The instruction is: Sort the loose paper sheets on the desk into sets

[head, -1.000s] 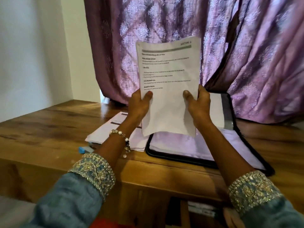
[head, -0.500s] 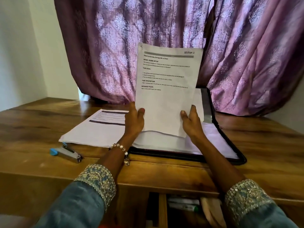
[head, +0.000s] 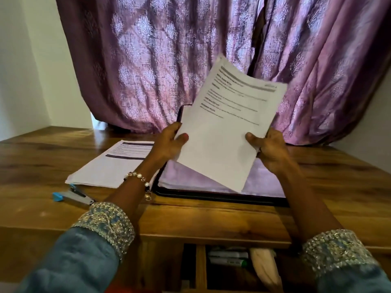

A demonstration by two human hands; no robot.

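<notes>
Paper sheets (head: 224, 127): a printed set held up above the desk, tilted clockwise, its top edge against the curtain, its lowest corner over the open folder.
Stapler (head: 73, 196): blue and grey, lying on the near left of the desk, just beside the flat stack.
Flat stack (head: 110, 166): white printed pages resting on the desk, left of the folder.
Left hand (head: 169, 144): grips the left edge of the raised sheets, thumb on the printed face, fingers hidden behind; a beaded bracelet circles the wrist.
Folder (head: 211, 194): black-edged, lying open at centre, its pale lining showing beneath the sheets.
Right hand (head: 268, 149): grips the right edge of the sheets, thumb in front, fingers curled behind.
Desk (head: 338, 176): brown wood.
Curtain (head: 169, 60): purple, patterned, hanging at the far side.
</notes>
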